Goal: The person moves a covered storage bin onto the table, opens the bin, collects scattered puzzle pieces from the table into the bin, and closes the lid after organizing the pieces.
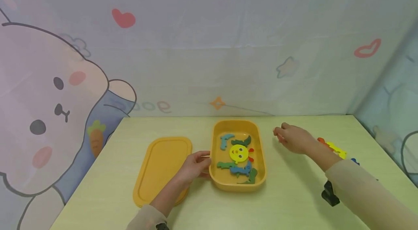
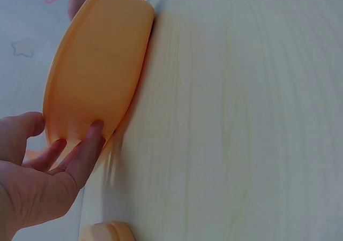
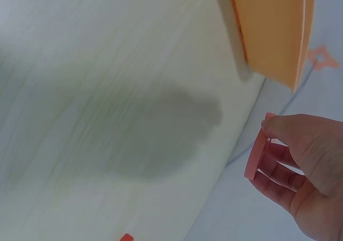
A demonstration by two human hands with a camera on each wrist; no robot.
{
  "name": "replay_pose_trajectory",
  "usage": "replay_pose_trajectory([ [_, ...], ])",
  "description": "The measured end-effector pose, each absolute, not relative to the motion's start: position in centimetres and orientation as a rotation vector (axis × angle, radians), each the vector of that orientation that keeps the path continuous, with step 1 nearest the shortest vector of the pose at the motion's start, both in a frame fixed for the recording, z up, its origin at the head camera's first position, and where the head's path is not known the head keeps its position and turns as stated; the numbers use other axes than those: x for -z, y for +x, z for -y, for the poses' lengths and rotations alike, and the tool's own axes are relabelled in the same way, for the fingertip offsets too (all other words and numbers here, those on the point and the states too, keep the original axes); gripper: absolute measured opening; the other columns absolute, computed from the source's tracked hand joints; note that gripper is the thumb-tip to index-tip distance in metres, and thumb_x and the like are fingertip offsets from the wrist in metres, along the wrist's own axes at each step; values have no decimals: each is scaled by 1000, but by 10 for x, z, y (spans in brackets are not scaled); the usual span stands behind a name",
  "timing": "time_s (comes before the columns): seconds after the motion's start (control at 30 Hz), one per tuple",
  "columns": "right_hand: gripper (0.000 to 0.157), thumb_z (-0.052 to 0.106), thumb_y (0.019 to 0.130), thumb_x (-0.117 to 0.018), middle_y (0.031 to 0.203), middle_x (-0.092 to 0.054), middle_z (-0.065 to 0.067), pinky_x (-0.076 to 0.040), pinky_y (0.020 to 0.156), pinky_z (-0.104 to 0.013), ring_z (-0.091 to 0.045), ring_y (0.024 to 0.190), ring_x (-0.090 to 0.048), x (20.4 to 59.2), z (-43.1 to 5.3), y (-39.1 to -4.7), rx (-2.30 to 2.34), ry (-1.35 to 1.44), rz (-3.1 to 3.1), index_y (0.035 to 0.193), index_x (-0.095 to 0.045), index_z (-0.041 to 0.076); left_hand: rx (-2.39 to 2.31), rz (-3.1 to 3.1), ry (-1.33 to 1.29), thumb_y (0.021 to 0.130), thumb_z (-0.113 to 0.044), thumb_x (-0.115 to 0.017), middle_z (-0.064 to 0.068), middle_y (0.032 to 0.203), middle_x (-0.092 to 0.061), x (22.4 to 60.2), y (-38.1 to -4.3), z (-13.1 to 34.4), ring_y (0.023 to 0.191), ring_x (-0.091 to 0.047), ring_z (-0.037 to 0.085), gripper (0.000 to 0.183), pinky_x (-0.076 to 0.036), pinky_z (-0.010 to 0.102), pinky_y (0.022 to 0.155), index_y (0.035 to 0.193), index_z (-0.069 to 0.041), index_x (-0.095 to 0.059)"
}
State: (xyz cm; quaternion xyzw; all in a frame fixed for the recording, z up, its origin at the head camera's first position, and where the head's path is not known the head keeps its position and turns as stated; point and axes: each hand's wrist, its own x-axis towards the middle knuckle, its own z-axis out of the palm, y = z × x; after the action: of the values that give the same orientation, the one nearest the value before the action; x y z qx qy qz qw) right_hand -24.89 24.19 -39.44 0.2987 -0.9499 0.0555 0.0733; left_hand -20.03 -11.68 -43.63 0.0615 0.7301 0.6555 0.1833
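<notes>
A yellow-orange plastic box (image 1: 237,186) holds several flat animal-shaped pieces and a yellow round smiling face piece (image 1: 239,153). My left hand (image 1: 195,166) is at its left side; in the left wrist view the fingertips rest against the outer wall and the thumb tip is at the rim. To the right of the box, my right hand (image 1: 295,139) is raised over the table. In the right wrist view it pinches a small flat red piece (image 3: 258,152) between thumb and fingers; the piece's full shape is hidden by the hand.
A yellow-orange lid (image 1: 164,168) lies flat left of the box, partly behind the left forearm. Beyond the right forearm are several small pieces, among them a yellow piece (image 1: 337,150) and a blue one (image 1: 355,161). A printed cloth hangs behind the table.
</notes>
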Motion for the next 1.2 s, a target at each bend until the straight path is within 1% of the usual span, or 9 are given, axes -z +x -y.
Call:
replay_pose_trajectory([
  [0.23, 17, 8, 83, -66, 77, -51, -2, -46, 52, -23, -11, 58, -46, 384, -225, -246, -138, 927, 2859, 98, -59, 9, -1857, -2045, 167, 95, -16, -50, 26, 122, -53, 438, -201, 117, 94, -63, 34, 45, -55, 45, 75, 134, 3, -40],
  [0.43, 17, 10, 84, -65, 79, -52, -1, -47, 54, -22, -12, 60, -47, 379, -206, -244, -142, 957, 2852, 100, -60, 10, -1849, -2055, 160, 95, -17, -51, 25, 122, -53, 438, -201, 118, 95, -63, 33, 45, -55, 43, 74, 134, 3, -40],
  [0.6, 18, 12, 84, -66, 77, -50, 0, -44, 53, -20, -12, 60, -45, 372, -193, -243, -111, 977, 2856, 102, -60, 12, -1849, -2053, 166, 95, -16, -50, 25, 122, -53, 436, -200, 118, 96, -63, 33, 45, -55, 42, 74, 134, 3, -40],
  [0.73, 19, 13, 86, -64, 75, -46, 1, -38, 50, -18, -11, 59, -41, 368, -186, -241, -93, 1007, 2829, 104, -60, 13, -1849, -2050, 166, 94, -16, -51, 25, 122, -53, 437, -201, 118, 95, -63, 31, 45, -55, 41, 74, 134, 3, -40],
  [0.87, 21, 10, 86, -63, 74, -44, 0, -33, 47, -18, -12, 57, -38, 366, -179, -237, -82, 1060, 2771, 105, -58, 13, -1844, -2055, 156, 94, -16, -51, 24, 121, -54, 438, -201, 118, 94, -64, 30, 45, -56, 40, 74, 133, 3, -41],
  [0.93, 21, 10, 85, -63, 74, -45, 0, -33, 47, -19, -12, 57, -38, 365, -175, -235, -73, 1082, 2751, 106, -58, 14, -1841, -2059, 159, 94, -16, -51, 24, 121, -54, 438, -201, 118, 93, -64, 29, 45, -56, 40, 74, 133, 3, -41],
  [1.07, 24, 13, 85, -64, 77, -49, 0, -37, 49, -18, -11, 60, -41, 365, -168, -230, -60, 1114, 2730, 108, -59, 15, -1844, -2054, 158, 94, -16, -51, 24, 120, -54, 438, -201, 118, 93, -64, 30, 45, -56, 40, 73, 133, 3, -41],
  [1.2, 19, 13, 86, -64, 76, -49, 1, -36, 48, -17, -11, 60, -41, 365, -161, -227, -80, 1161, 2712, 104, -60, 15, -1847, -2049, 154, 94, -16, -51, 25, 121, -54, 437, -200, 117, 93, -64, 31, 45, -56, 41, 74, 133, 3, -41],
])
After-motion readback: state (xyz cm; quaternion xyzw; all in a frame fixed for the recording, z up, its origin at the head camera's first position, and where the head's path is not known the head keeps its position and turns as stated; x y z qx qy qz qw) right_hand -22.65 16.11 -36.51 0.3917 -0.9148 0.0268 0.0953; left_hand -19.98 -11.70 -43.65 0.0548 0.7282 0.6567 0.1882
